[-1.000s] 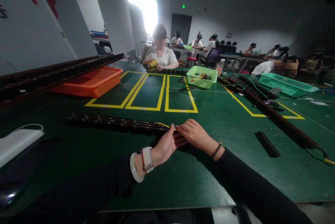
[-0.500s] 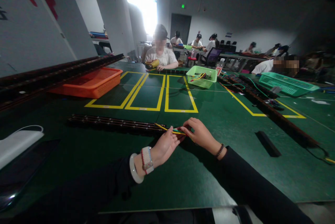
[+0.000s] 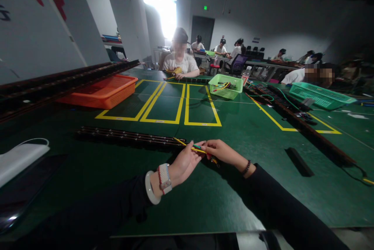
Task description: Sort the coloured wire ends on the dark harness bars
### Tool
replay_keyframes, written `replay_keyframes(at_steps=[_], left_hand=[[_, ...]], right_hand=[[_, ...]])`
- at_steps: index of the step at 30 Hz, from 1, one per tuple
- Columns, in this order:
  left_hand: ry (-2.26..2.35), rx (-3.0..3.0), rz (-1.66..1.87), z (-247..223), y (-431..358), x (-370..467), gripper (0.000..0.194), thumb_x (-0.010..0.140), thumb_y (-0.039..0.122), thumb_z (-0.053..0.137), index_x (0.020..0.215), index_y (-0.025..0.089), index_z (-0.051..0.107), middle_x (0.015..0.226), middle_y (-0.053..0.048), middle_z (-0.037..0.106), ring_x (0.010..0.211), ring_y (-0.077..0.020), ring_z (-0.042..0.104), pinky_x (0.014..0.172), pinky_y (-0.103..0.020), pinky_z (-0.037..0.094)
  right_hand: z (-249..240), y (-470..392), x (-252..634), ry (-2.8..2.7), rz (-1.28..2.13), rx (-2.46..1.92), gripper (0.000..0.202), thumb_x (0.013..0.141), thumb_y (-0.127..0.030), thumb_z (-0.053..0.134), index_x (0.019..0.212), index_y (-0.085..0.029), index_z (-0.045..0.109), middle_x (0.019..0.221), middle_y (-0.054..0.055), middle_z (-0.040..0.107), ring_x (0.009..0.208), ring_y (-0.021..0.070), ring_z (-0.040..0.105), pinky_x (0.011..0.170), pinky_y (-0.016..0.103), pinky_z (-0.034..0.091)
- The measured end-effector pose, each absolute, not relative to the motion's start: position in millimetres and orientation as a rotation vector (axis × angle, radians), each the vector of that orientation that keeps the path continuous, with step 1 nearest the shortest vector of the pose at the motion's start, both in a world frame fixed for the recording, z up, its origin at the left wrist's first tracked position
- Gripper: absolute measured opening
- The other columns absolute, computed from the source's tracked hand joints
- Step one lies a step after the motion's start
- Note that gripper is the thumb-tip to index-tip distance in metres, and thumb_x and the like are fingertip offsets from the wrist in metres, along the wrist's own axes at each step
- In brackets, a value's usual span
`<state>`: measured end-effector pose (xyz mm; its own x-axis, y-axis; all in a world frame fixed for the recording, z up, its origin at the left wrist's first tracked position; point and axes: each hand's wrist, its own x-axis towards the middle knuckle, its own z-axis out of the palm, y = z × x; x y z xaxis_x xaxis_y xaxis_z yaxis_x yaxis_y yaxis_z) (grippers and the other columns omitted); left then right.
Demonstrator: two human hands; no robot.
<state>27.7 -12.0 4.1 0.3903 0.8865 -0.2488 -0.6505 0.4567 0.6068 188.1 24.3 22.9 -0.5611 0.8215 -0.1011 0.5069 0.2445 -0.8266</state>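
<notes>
My left hand (image 3: 186, 165) is palm up, with its thumb closed over a yellow wire (image 3: 179, 141) and a short green length of wire (image 3: 196, 146). Right beside it, my right hand (image 3: 223, 151) pinches the same wires between thumb and fingertips. Metal-looking wire ends (image 3: 215, 161) hang below the right fingers, and a bit of red shows there. The yellow wire reaches back to the right end of a long dark strip (image 3: 128, 137) with rows of small shiny spots. That strip lies on the green table (image 3: 175, 213); its right end is partly behind my left hand.
An orange basket (image 3: 117, 96) sits at left beneath long dark rails (image 3: 73, 80). Farther back are a light green basket (image 3: 226, 86) holding wires and a teal basket (image 3: 321, 94). A dark block (image 3: 299, 161) lies at right, a phone (image 3: 29, 187) at left. A co-worker (image 3: 181, 61) sits opposite.
My right hand has shifted slightly down, and its fingers are drawn closer together on the wires. The wire ends now show below it. My left hand has hardly moved.
</notes>
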Motion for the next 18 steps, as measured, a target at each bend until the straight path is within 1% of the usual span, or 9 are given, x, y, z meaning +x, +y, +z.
replay_keyframes(at_steps=[3, 6, 8, 11, 13, 16, 18], left_hand=[[0.578, 0.458, 1.012, 7.0, -13.7, 28.2, 0.039, 0.092, 0.036, 0.037, 0.11, 0.009, 0.059, 0.115, -0.015, 0.061, 0.115, -0.02, 0.051, 0.104, -0.035, 0.034], [0.583, 0.444, 1.026, 8.0, -14.1, 29.0, 0.035, 0.092, 0.033, 0.038, 0.106, 0.009, 0.059, 0.11, -0.015, 0.063, 0.11, -0.0195, 0.054, 0.101, -0.035, 0.037], [0.591, 0.419, 1.032, 7.0, -13.4, 29.3, 0.031, 0.093, 0.03, 0.038, 0.103, 0.009, 0.059, 0.106, -0.014, 0.064, 0.105, -0.0186, 0.056, 0.098, -0.035, 0.039], [0.584, 0.394, 1.054, 4.5, -11.4, 29.5, 0.026, 0.092, 0.026, 0.039, 0.094, 0.011, 0.06, 0.1, -0.012, 0.065, 0.099, -0.0176, 0.059, 0.094, -0.033, 0.042], [0.591, 0.37, 1.076, 3.0, -10.2, 29.7, 0.026, 0.092, 0.023, 0.038, 0.087, 0.011, 0.06, 0.095, -0.011, 0.066, 0.093, -0.0172, 0.06, 0.089, -0.033, 0.044], [0.598, 0.343, 1.08, 0.4, -8.8, 30.3, 0.028, 0.091, 0.021, 0.036, 0.083, 0.011, 0.06, 0.088, -0.01, 0.066, 0.088, -0.0176, 0.06, 0.084, -0.033, 0.046], [0.583, 0.338, 1.08, -2.1, -8.1, 30.7, 0.028, 0.091, 0.021, 0.037, 0.083, 0.01, 0.061, 0.085, -0.01, 0.066, 0.087, -0.018, 0.06, 0.082, -0.032, 0.046]], right_hand=[[22.3, 23.8, 188.1, -2.157, 1.248, -1.198, 0.032, 0.088, -0.043, 0.049, 0.076, -0.015, 0.057, 0.06, -0.001, 0.058, 0.051, 0.0087, 0.05, 0.05, 0.019, 0.037], [22.2, 21.6, 187.9, -2.198, 1.13, -1.222, 0.029, 0.088, -0.042, 0.049, 0.081, -0.015, 0.058, 0.064, -0.001, 0.059, 0.054, 0.0099, 0.052, 0.051, 0.02, 0.038], [22.2, 19.2, 187.2, -2.275, 0.919, -1.23, 0.026, 0.089, -0.039, 0.049, 0.082, -0.016, 0.06, 0.07, 0.001, 0.061, 0.059, 0.0111, 0.053, 0.054, 0.021, 0.038], [22.8, 15.3, 186.0, -2.414, 0.438, -1.164, 0.022, 0.09, -0.035, 0.049, 0.085, -0.017, 0.061, 0.079, 0.004, 0.061, 0.07, 0.0142, 0.054, 0.063, 0.025, 0.039], [24.8, 13.2, 186.2, -2.502, 0.149, -1.049, 0.022, 0.089, -0.037, 0.052, 0.09, -0.017, 0.06, 0.084, 0.006, 0.06, 0.076, 0.0163, 0.053, 0.068, 0.028, 0.038], [30.6, 11.2, 188.1, -2.671, -0.096, -0.819, 0.026, 0.086, -0.042, 0.055, 0.093, -0.017, 0.057, 0.087, 0.006, 0.058, 0.08, 0.0182, 0.051, 0.073, 0.031, 0.037], [34.6, 10.4, 189.4, -2.763, -0.19, -0.736, 0.022, 0.086, -0.038, 0.055, 0.092, -0.017, 0.057, 0.089, 0.007, 0.057, 0.082, 0.0186, 0.05, 0.075, 0.032, 0.036]])
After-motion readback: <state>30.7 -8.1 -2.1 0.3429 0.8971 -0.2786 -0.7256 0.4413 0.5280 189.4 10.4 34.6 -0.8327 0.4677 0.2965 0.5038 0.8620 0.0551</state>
